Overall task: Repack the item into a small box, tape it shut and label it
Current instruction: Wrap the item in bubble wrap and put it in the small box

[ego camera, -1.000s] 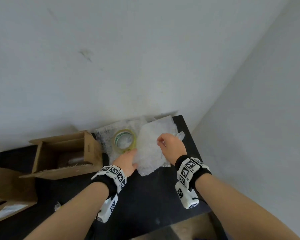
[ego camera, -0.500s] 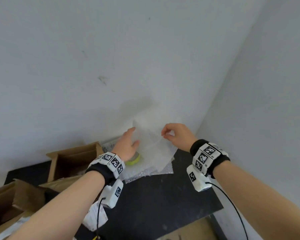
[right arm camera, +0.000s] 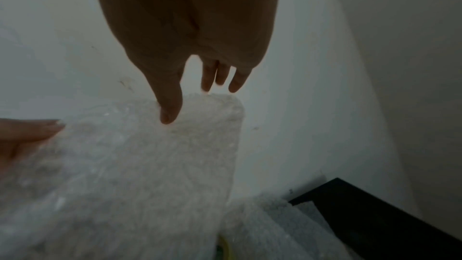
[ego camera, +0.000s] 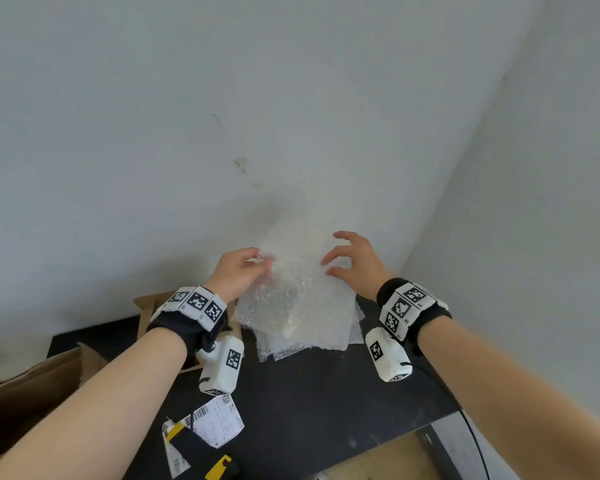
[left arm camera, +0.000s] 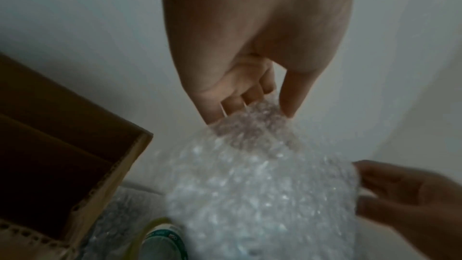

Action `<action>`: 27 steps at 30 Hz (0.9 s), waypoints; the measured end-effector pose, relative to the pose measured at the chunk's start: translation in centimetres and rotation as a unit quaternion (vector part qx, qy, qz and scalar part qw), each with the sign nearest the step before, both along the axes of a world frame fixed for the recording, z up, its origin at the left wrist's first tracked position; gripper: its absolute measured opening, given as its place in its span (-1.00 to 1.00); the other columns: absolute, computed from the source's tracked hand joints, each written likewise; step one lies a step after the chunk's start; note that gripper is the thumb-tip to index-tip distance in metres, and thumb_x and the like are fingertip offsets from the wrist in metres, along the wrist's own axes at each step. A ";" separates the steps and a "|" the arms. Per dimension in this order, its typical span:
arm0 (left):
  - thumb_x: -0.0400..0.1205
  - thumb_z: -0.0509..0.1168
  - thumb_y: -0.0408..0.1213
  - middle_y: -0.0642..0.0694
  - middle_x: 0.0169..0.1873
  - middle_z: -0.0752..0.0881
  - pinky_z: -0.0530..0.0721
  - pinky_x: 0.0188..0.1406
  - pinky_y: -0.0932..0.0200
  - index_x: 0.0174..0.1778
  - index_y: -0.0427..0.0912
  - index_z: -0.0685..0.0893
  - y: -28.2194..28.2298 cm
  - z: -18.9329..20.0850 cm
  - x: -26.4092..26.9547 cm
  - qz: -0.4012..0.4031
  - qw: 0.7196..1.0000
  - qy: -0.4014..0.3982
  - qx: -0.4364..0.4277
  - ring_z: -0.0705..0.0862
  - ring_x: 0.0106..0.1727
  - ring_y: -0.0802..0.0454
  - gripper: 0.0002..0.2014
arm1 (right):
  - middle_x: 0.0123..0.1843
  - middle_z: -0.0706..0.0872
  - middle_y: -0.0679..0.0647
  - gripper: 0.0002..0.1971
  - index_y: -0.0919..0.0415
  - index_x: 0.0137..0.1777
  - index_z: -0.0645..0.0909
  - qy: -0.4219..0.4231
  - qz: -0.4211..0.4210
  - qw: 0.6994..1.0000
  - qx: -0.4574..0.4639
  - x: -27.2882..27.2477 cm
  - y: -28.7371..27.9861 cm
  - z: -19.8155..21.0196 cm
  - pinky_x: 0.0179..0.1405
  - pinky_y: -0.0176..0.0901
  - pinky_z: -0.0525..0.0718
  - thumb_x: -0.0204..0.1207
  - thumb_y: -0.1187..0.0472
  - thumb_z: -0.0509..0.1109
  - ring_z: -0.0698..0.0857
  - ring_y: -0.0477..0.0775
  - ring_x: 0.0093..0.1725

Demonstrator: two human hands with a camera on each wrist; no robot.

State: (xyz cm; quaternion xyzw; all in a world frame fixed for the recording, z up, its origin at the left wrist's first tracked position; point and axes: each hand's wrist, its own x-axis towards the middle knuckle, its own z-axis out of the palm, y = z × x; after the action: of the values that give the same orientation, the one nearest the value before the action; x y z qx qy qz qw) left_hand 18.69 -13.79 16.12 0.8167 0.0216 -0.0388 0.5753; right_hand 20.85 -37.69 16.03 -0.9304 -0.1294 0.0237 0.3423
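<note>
The head view is bright and even, with soft daylight on the pale grey walls (ego camera: 291,98) and no hard glare. A faint shadow falls on the wall behind the clear bubble-wrap sheet (ego camera: 298,299). The wide lens bends the edges, so both forearms look stretched. The matte black surface (ego camera: 326,393) stays dark. Both wrist views are dim and grainy: the left hand (left arm camera: 257,46) and the right hand (right arm camera: 185,27) are in shade against the lighter wall, and the bubble wrap is smeared by motion blur.
</note>
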 end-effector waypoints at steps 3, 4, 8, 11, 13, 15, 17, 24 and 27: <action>0.62 0.32 -0.35 -0.05 -0.03 0.76 0.72 -0.08 0.29 0.08 -0.09 0.71 1.8 0.9 -0.9 0.006 1.000 -0.014 0.003 0.77 -0.13 0.07 -0.84 | 0.59 0.21 0.12 -0.25 0.14 0.54 0.27 0.034 -0.070 0.995 0.069 -0.2 1.7 -0.4 0.52 -0.02 0.33 0.40 0.17 0.56 0.31 0.15 0.54; 0.63 0.31 -0.35 -0.08 -0.07 0.77 0.72 -0.18 0.35 0.13 -0.12 0.70 2.3 1.2 -1.2 0.008 1.000 -0.016 0.007 0.77 -0.19 0.13 -0.82 | 0.57 0.25 0.14 -0.17 0.18 0.58 0.16 0.068 -0.096 0.987 0.110 -0.3 2.2 -0.4 0.50 -0.06 0.36 0.40 0.16 0.56 0.34 0.14 0.52; 0.64 0.29 -0.36 -0.22 -0.10 0.78 0.71 -0.29 0.39 0.23 -0.24 0.64 4.5 1.9 -2.2 0.017 1.000 -0.016 0.010 0.75 -0.27 0.11 -0.75 | 0.41 0.53 0.24 -0.26 0.27 0.56 0.20 0.237 -0.107 0.948 0.182 -1.0 3.9 -1.5 0.29 -0.10 0.55 0.48 0.09 0.48 0.60 0.11 0.28; 0.65 0.28 -0.36 -0.19 -0.11 0.78 0.75 -0.18 0.25 0.24 -0.28 0.62 6.0 2.4 -3.1 0.020 1.000 -0.009 0.012 0.76 -0.20 0.02 -0.75 | 0.29 0.63 0.29 -0.30 0.33 0.54 0.25 0.318 -0.089 0.919 0.217 -1.5 6.1 -2.7 0.09 -0.12 0.67 0.50 0.10 0.46 0.69 0.11 0.14; 0.65 0.28 -0.34 -0.20 -0.07 0.78 0.75 0.00 0.03 0.27 -0.31 0.59 6.9 2.8 -3.7 0.016 1.000 -0.006 0.020 0.78 -0.09 -0.10 -0.72 | 0.27 0.64 0.31 -0.39 0.36 0.51 0.28 0.346 -0.077 0.908 0.224 -2.1 7.9 -3.1 -0.04 -0.18 0.65 0.55 0.15 0.41 0.67 0.11 0.08; 0.66 0.27 -0.33 -0.20 -0.03 0.78 0.69 0.10 -0.15 0.27 -0.28 0.57 7.7 3.4 -4.4 0.013 1.000 -0.005 0.023 0.77 -0.01 -0.19 -0.73 | 0.23 0.65 0.26 -0.55 0.37 0.44 0.37 0.380 -0.063 0.888 0.250 -2.5 9.7 -3.3 -0.02 -0.16 0.62 0.62 0.21 0.32 0.65 0.09 0.03; 0.66 0.25 -0.35 -0.16 -0.02 0.78 0.68 0.07 -0.16 0.25 -0.26 0.56 8.5 3.8 -5.0 0.008 1.000 -0.005 0.021 0.77 0.00 -0.19 -0.76 | 0.10 0.67 0.17 -0.67 0.37 0.36 0.48 0.411 -0.049 0.860 0.298 -2.6 11.1 -3.7 -0.01 -0.16 0.63 0.64 0.25 0.28 0.65 0.08 -0.02; 0.67 0.23 -0.37 -0.10 -0.12 0.76 0.74 -0.20 0.25 0.08 -0.19 0.61 12.3 3.2 -6.8 0.049 0.999 -0.006 0.012 0.78 -0.19 0.08 -0.88 | 0.06 0.76 0.20 -0.48 0.44 0.42 0.46 0.362 -0.103 0.838 0.396 -2.3 13.3 -4.6 -0.21 -0.27 0.69 0.47 0.36 0.47 0.76 -0.01 -0.12; 0.65 0.28 -0.22 -0.31 -0.23 0.73 0.60 -0.17 0.05 -0.07 -0.21 0.68 14.0 2.5 -7.5 0.085 0.994 -0.020 0.058 0.64 -0.24 -0.07 -0.85 | 0.10 0.73 0.31 -0.49 0.34 0.38 0.47 0.314 -0.102 0.862 0.384 -2.7 13.4 -4.2 -0.23 -0.25 0.70 0.44 0.37 0.50 0.75 0.02 -0.14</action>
State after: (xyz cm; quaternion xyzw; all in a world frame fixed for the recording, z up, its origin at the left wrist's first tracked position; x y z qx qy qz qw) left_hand 11.19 0.23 18.63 0.8445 0.0822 0.0278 0.5284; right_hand 18.12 -24.27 11.84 -0.6765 0.0822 0.2280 0.6954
